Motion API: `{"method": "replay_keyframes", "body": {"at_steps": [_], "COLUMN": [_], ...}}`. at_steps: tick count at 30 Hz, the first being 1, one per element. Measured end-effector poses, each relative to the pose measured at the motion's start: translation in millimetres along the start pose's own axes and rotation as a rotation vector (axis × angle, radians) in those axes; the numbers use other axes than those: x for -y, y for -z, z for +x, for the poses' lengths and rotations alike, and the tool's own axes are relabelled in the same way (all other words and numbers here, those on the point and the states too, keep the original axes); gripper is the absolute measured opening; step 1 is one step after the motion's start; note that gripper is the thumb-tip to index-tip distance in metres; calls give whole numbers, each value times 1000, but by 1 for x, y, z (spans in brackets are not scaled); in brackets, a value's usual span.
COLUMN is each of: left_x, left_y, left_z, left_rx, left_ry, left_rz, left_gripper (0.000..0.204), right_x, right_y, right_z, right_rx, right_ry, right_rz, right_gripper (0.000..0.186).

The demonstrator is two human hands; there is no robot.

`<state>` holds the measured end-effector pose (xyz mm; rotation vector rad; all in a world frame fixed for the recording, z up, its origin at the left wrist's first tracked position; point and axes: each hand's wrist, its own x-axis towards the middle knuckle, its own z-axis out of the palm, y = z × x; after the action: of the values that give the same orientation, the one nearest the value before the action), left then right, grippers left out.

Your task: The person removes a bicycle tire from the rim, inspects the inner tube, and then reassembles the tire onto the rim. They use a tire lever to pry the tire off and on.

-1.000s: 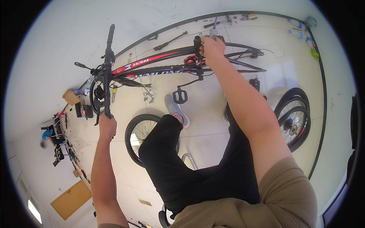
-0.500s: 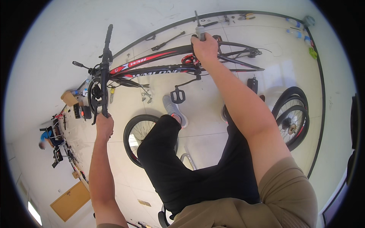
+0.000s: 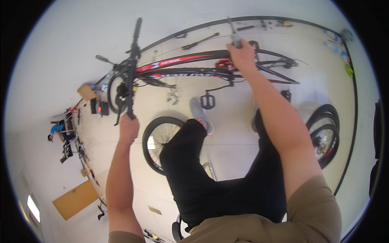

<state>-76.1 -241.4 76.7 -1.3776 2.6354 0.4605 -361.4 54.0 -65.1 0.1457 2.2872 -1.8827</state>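
A black and red bicycle frame (image 3: pixel 186 58) stretches across the floor ahead of me, with its handlebar (image 3: pixel 133 60) on the left. My left hand (image 3: pixel 129 128) is closed round the handlebar's near end, beside a brake lever. At the seat-tube end of the frame, my right hand (image 3: pixel 243 56) is wrapped closed. A grey piece with a thin dark rod (image 3: pixel 236 39) sticks out beyond its fingers; its kind and how it joins the frame are unclear. A pedal (image 3: pixel 207 101) hangs on its crank towards my feet.
A loose wheel (image 3: pixel 149 141) lies by my left leg, and more wheels (image 3: pixel 324 137) lie at the right. Hand tools, including pliers (image 3: pixel 285 24), line the far wall. Bottles (image 3: pixel 332 46) stand at far right. Another person (image 3: pixel 56 130) is at far left, near a cardboard box (image 3: pixel 86 92).
The whole view has shifted, so the bicycle and both hands appear farther right and slightly lower. Both hands keep their holds.
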Motion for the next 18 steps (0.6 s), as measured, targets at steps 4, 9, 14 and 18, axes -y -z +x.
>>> {"method": "replay_keyframes", "body": {"at_steps": [4, 9, 14, 18], "left_x": [9, 4, 3, 0], "left_y": [3, 4, 6, 4], "left_z": [5, 2, 1, -2], "left_rx": [10, -1, 13, 45], "left_ry": [8, 22, 37, 70], "left_rz": [-75, -71, -27, -93], "left_gripper": [10, 7, 7, 7], "right_x": [-4, -12, -4, -46], "right_y": [0, -5, 2, 31], "right_z": [6, 9, 7, 26], "right_rx": [1, -25, -322, -731], "right_ry": [-3, -14, -438, -835], "right_rz": [-3, 44, 673, 750], "right_gripper": [31, 30, 33, 39]}}
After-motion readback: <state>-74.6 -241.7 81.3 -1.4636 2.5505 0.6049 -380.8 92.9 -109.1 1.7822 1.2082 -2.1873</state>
